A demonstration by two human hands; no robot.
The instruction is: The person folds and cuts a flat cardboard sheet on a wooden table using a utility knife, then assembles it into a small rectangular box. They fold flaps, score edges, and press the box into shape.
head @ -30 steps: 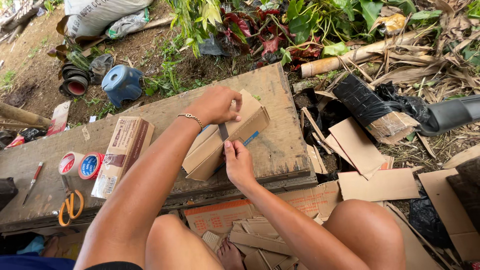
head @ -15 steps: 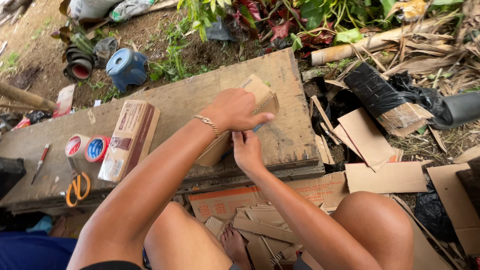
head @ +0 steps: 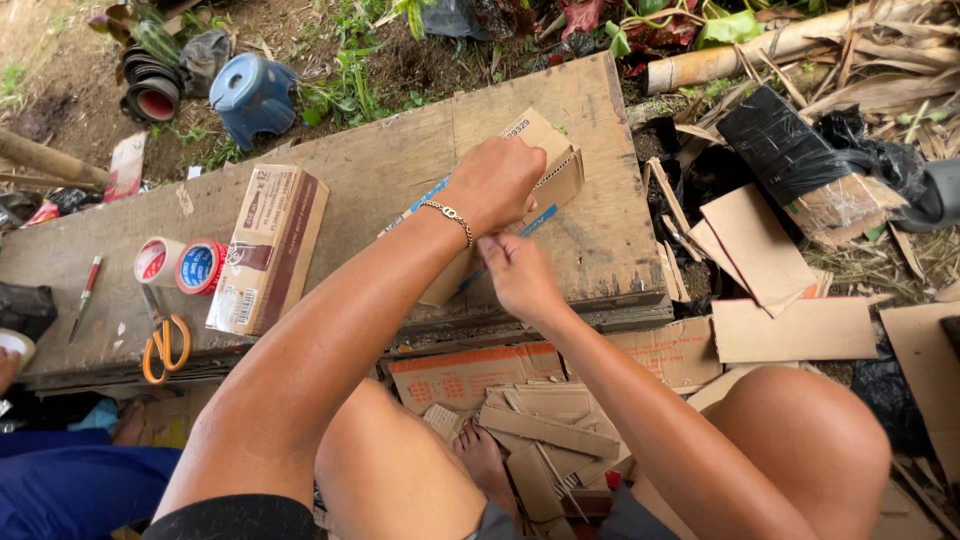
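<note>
- I sit outdoors over bare earth and weeds, with a weathered wooden board across my front as a worktable and cardboard scraps strewn at my feet and to the right.
- The board's near edge runs just above my knees; its right edge drops off beside the scraps, and the far right part of the top lies bare.
- My left hand is clamped down over a folded cardboard piece lying near the board's middle, fingers curled over its near side.
- My right hand sits just below, fingers pinched together at the cardboard's lower edge; what they grip I cannot tell, as the left hand covers the spot.
- To the left stand a long brown carton, two tape rolls, orange-handled scissors and a red pen, all well apart from my hands.
- Since half a second ago my hands have hardly shifted on the cardboard; a second back the left hand lay flatter and a blue-tipped tool showed at my right fingers, now out of sight.
- A blue stool lies beyond the board; blue cloth is cut off at the lower left.
</note>
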